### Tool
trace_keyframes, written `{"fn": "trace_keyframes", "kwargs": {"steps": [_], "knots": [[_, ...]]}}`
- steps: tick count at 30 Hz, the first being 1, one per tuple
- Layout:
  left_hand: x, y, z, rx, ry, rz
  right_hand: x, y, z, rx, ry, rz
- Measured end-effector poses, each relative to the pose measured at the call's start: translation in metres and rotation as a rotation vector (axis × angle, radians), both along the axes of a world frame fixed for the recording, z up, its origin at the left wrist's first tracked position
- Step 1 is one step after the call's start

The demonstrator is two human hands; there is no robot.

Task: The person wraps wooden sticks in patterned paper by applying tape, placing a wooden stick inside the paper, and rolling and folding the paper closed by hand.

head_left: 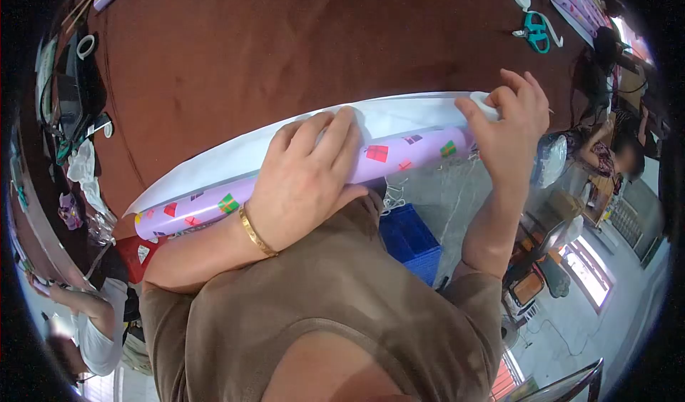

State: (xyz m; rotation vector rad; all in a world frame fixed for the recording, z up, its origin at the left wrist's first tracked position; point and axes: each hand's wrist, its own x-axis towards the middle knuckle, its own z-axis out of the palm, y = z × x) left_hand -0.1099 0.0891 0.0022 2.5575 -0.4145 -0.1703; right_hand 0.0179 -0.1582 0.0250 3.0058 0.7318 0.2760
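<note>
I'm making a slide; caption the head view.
Left hand on a patterned lilac roll, right hand holding a white ring near the roll's end.

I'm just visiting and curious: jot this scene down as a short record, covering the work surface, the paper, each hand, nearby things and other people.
Surface: brown tabletop
Paper: purple roll printed with gift boxes; white sheet along its far side
Left hand: laid across the roll, below it a gold bracelet
Right hand: at the roll's right end, holding a small white ring, apparently tape
Nearby: teal-handled scissors; blue basket
Other people: one at lower left, one at right
</note>
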Motion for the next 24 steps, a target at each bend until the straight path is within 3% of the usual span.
{"fn": "trace_keyframes", "kwargs": {"steps": [18, 21, 24], "knots": [[0.002, 0.004, 0.002, -0.003, -0.032, -0.039, 0.010, -0.001, -0.032, 0.053, -0.010, -0.059], [-0.010, 0.009, 0.000, 0.119, -0.098, -0.034, 0.011, -0.006, -0.031, 0.081, 0.006, -0.030], [-0.016, 0.009, 0.004, 0.024, -0.092, 0.045, 0.020, -0.027, -0.041, 0.075, 0.071, -0.079]]}}
